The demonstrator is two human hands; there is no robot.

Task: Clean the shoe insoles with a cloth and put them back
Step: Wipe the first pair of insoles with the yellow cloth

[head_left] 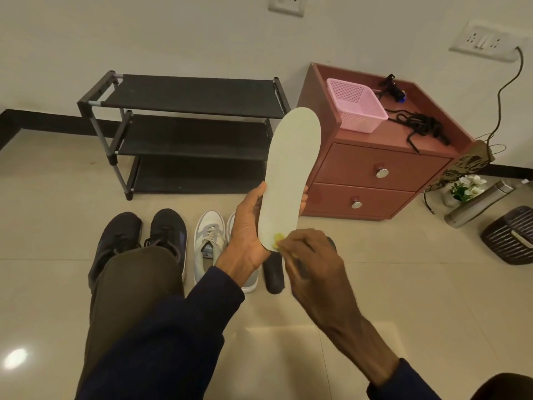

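Glossy beige floor tiles (52,226) carry a black three-tier fabric shoe rack (187,93) at eleven o'clock and a smooth reddish two-drawer cabinet (375,168) at two. At centre the left grip (248,229) curls round the edges of a pale, flat, round-toed insole (291,168), its toe pointing to twelve. The right grip (311,261) pinches a small yellow cloth (277,240) against its heel. Black sneakers (165,229) sit at eight o'clock.

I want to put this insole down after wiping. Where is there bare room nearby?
Bare: all three shelves of the shoe rack, the floor strip between rack and shoes, and the tiles right of the dark insole, before the cabinet. Crowded: the cabinet top, with pink basket and cords.
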